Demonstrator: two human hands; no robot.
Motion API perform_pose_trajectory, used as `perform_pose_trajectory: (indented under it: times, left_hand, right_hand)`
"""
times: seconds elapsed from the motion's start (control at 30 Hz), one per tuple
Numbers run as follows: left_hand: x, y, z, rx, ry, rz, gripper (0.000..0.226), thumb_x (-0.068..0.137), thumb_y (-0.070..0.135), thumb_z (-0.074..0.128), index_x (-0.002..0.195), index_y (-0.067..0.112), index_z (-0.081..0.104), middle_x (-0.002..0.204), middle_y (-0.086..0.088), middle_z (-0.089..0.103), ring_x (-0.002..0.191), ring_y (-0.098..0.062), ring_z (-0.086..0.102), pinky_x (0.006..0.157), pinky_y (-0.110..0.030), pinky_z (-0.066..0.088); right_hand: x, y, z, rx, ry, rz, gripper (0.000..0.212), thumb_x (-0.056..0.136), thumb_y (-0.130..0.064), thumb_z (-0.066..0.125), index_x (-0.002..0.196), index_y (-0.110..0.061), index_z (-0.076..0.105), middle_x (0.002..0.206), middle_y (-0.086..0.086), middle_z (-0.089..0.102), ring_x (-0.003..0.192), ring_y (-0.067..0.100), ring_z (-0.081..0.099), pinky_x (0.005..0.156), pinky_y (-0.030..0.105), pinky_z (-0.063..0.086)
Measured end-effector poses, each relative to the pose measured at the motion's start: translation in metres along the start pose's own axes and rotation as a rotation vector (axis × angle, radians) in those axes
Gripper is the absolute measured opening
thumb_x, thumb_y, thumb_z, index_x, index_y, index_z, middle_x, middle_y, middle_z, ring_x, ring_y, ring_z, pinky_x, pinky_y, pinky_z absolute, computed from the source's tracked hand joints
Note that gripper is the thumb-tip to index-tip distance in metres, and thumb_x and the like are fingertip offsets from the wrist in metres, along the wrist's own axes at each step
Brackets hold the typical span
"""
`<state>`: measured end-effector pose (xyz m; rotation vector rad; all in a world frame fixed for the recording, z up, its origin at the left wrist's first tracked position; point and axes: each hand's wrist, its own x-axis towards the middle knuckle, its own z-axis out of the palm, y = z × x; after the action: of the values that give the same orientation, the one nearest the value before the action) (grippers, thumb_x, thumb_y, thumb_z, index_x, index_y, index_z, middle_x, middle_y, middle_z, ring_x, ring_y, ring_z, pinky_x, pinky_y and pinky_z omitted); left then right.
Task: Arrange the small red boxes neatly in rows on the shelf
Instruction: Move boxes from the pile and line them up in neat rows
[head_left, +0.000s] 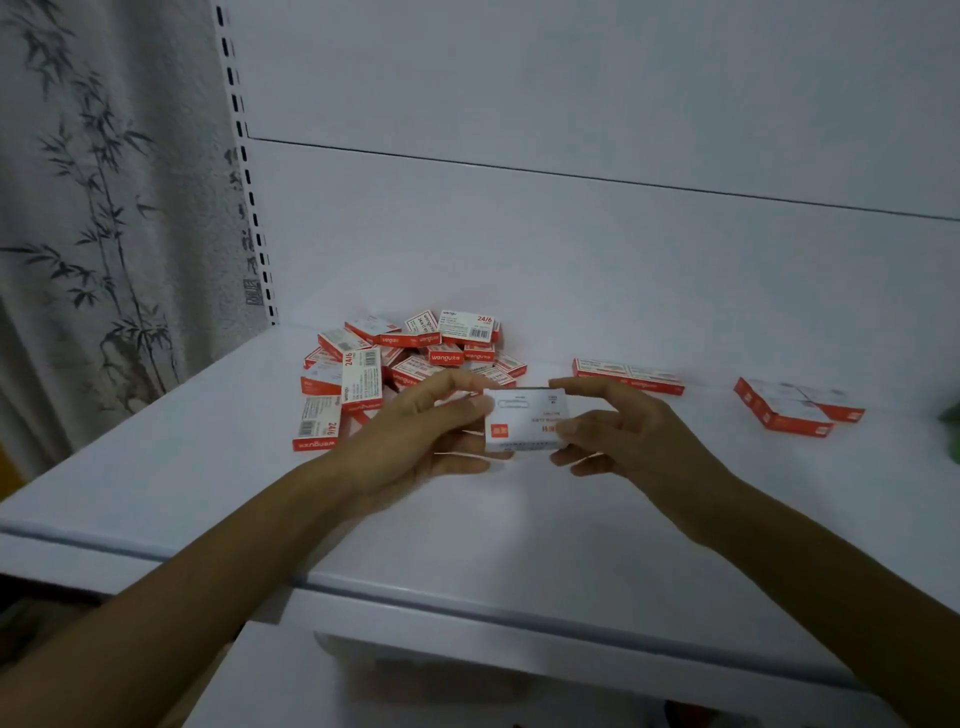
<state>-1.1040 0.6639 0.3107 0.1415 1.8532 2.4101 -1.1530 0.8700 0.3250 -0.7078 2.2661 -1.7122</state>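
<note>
1. Small red boxes (410, 364) lie in a loose heap at the back left of the white shelf (208, 493); some lie flat, some are tilted on one another, and their labels face every way.
2. One box (524, 422) is held above the middle of the shelf, just in front of the heap; its white face with a red square is turned up toward the camera, the print upside down.
3. The left hand (431, 431) grips its left end, thumb pressed on the upper face, other fingers curled beneath; the right hand (623, 431) grips the right end, forefinger stretched along the far edge, thumb on the face, remaining fingers curled under; both hands are clamped on this box.
4. Right of the heap a short row (628, 375) of boxes lies flat, end to end, near the back panel (571, 234); further right, well apart, a flat group (795, 408) sits at an angle, its boxes touching.
5. A slotted upright (249, 171) rises at the shelf's left rear corner; beside it hangs a pale curtain (78, 208) printed with bamboo; a green thing (953, 415) is cut off at the right edge, too little showing to tell what it is; a lower shelf (260, 675) shows beneath the front edge.
</note>
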Motion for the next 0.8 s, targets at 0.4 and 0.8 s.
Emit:
perform_pose_trajectory:
  times: [0.4, 0.8]
  left_hand:
    - [0.060, -0.017, 0.144, 0.079, -0.301, -0.153, 0.066, 0.069, 0.005, 0.072, 0.128, 0.024, 0.048, 0.114, -0.020, 0.063, 0.102, -0.038, 0.064, 0.078, -0.034, 0.057]
    - [0.126, -0.080, 0.288, 0.320, -0.032, 0.155, 0.058, 0.071, 0.007, 0.077, 0.117, 0.029, 0.050, 0.111, 0.001, 0.064, 0.099, -0.019, 0.062, 0.075, -0.028, 0.057]
  right_hand:
    - [-0.035, 0.027, -0.123, 0.392, 0.114, 0.119, 0.023, 0.092, -0.019, 0.052, 0.112, -0.009, 0.057, 0.099, 0.011, 0.069, 0.088, 0.028, 0.067, 0.067, 0.031, 0.054]
    - [-0.111, 0.080, -0.245, 0.462, 0.149, 0.283, 0.032, 0.086, -0.033, 0.060, 0.110, -0.013, 0.062, 0.101, 0.009, 0.070, 0.091, 0.026, 0.068, 0.072, 0.033, 0.052]
